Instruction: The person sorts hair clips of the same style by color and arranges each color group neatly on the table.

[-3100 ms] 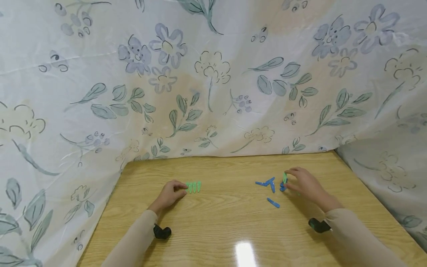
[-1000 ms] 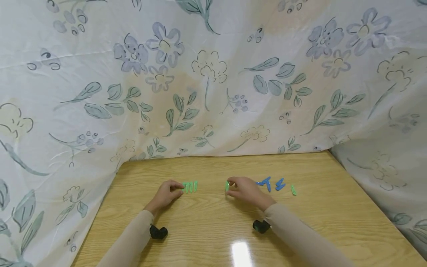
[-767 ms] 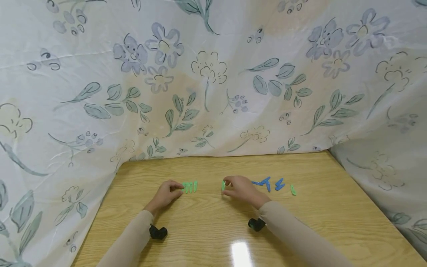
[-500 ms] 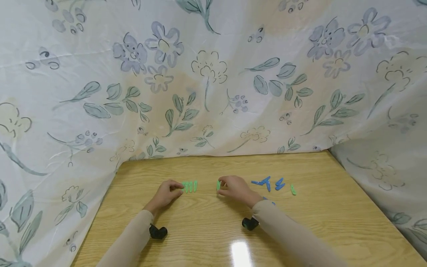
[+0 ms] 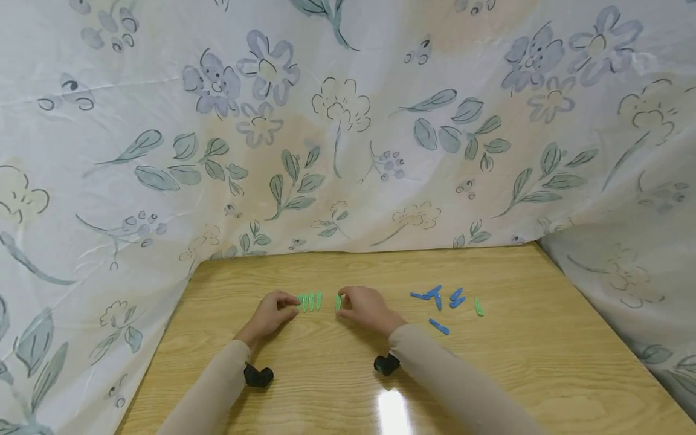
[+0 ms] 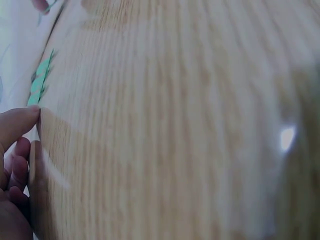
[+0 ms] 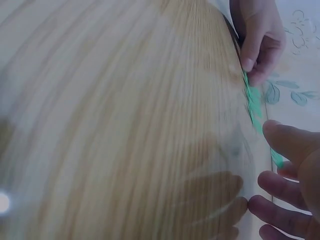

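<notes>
Several green snap hair clips lie side by side in a row on the wooden table. At the row's left end my left hand holds the outermost clip, thumb and index finger at its two ends. My right hand pinches another green hair clip between thumb and index finger, upright like the others and a short gap to the right of the row. In the right wrist view, this clip shows between thumb and fingers. The left wrist view shows the row beyond my left thumb.
Several blue hair clips lie loosely to the right, with one blue clip nearer the front. A lone green clip lies beyond them. Floral cloth hangs behind the wooden table and at its sides.
My right hand has taken a green clip from beside the blue ones and carried it left, close to the row. My left hand stays at the row's left end.
</notes>
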Tool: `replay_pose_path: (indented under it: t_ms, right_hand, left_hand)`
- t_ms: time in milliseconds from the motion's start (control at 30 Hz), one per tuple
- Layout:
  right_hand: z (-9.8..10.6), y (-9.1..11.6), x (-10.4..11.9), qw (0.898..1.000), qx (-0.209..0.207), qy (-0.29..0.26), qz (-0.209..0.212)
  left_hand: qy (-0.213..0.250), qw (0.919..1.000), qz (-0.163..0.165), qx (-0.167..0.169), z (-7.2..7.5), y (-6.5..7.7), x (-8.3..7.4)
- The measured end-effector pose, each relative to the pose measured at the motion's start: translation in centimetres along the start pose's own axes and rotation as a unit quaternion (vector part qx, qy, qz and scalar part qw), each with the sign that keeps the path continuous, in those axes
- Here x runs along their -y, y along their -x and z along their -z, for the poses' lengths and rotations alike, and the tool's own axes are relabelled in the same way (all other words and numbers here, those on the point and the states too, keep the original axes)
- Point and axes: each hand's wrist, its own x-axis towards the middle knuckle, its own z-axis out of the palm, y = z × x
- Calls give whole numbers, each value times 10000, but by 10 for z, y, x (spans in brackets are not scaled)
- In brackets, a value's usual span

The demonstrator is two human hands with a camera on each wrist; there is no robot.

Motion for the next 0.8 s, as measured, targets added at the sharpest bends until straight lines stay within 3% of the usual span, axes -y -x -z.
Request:
replay_pose_path:
  t_ms: [300,800]
  right_hand:
    - [-14,-14,16,9985,199,-510,2]
    - [-32,-27,16,9950,-300,-866,-389]
  left_hand:
    - [-51,10000,20,66,2,3,-4]
    - [47,9999,107,100,1,2,-5]
